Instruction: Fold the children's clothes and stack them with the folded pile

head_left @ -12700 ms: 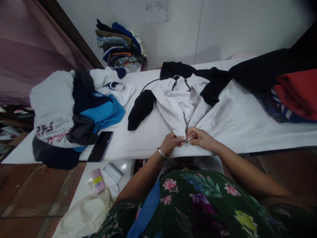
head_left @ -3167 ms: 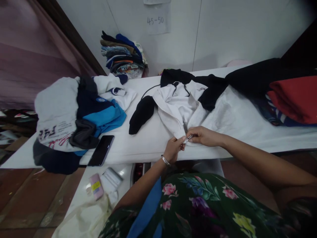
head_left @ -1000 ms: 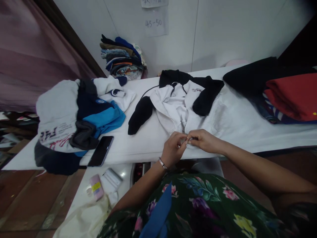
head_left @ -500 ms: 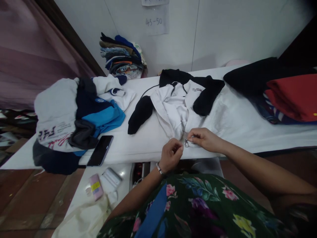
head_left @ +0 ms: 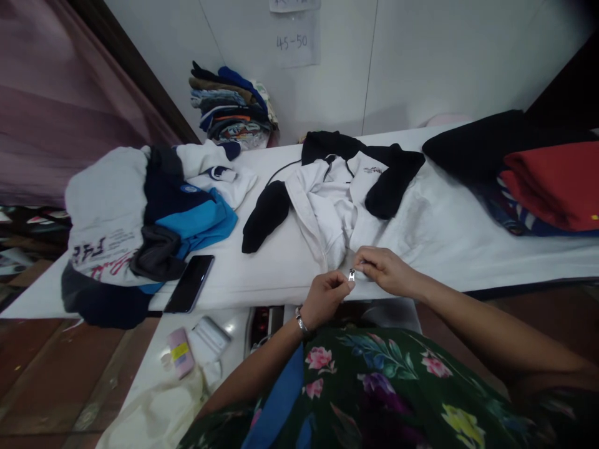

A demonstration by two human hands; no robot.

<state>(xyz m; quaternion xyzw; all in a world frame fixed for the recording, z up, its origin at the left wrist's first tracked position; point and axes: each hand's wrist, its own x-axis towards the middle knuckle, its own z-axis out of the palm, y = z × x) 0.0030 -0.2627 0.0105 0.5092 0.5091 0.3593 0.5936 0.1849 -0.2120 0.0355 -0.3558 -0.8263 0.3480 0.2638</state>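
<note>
A white jacket with black sleeves (head_left: 337, 202) lies front up on the white-covered table, its hood at the back and its lower edge towards me. Between my hands, close to the table's front edge, is a small metal zipper pull (head_left: 352, 274). My left hand (head_left: 327, 296) pinches the pull's lower end between thumb and forefinger. Around the upper end, my right hand (head_left: 379, 268) has its fingers closed on the zipper slider. Whether the slider sits on the jacket's zipper cannot be made out.
Crumpled clothes (head_left: 107, 218) heap at the left, with a phone (head_left: 191, 284) beside them. Folded dark and red garments (head_left: 556, 184) lie at the right. A clothes stack (head_left: 229, 106) stands at the back. Below, a lower surface (head_left: 150, 368) holds a pink packet (head_left: 180, 352).
My left hand has moved slightly right and down and now grips the zipper pull's lower end. My right hand has shifted a little down, still holding the slider.
</note>
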